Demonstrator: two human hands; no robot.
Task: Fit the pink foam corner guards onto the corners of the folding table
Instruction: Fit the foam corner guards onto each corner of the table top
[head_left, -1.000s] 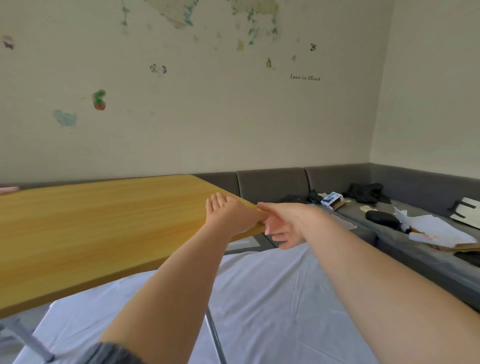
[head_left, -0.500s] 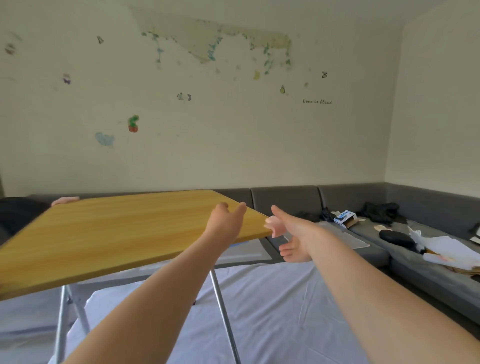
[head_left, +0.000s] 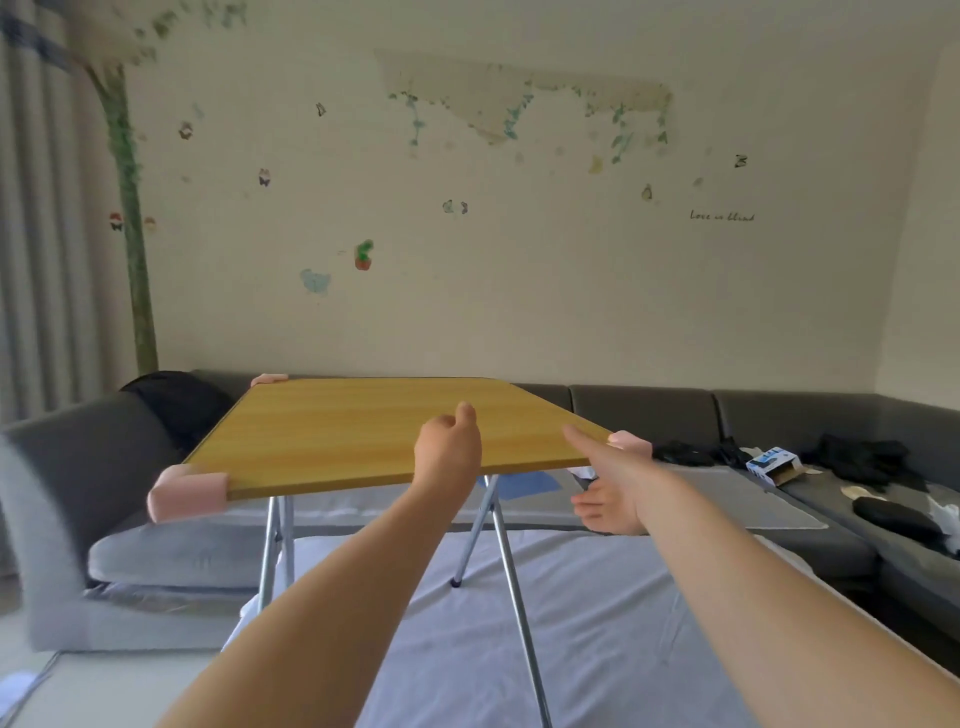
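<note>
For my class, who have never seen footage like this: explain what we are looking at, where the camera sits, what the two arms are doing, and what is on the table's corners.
The camera is worn on a person's head, looking forward and down, so the arms are that person's own. Ahead stands a folding table with a wooden top. Pink foam corner guards show on three corners: near left, far left and near right. The fourth corner looks bare. The left hand hovers loosely curled at the table's near edge, holding nothing. The right hand reaches, fingers relaxed, beside the near right guard. A grey sofa runs behind.
</note>
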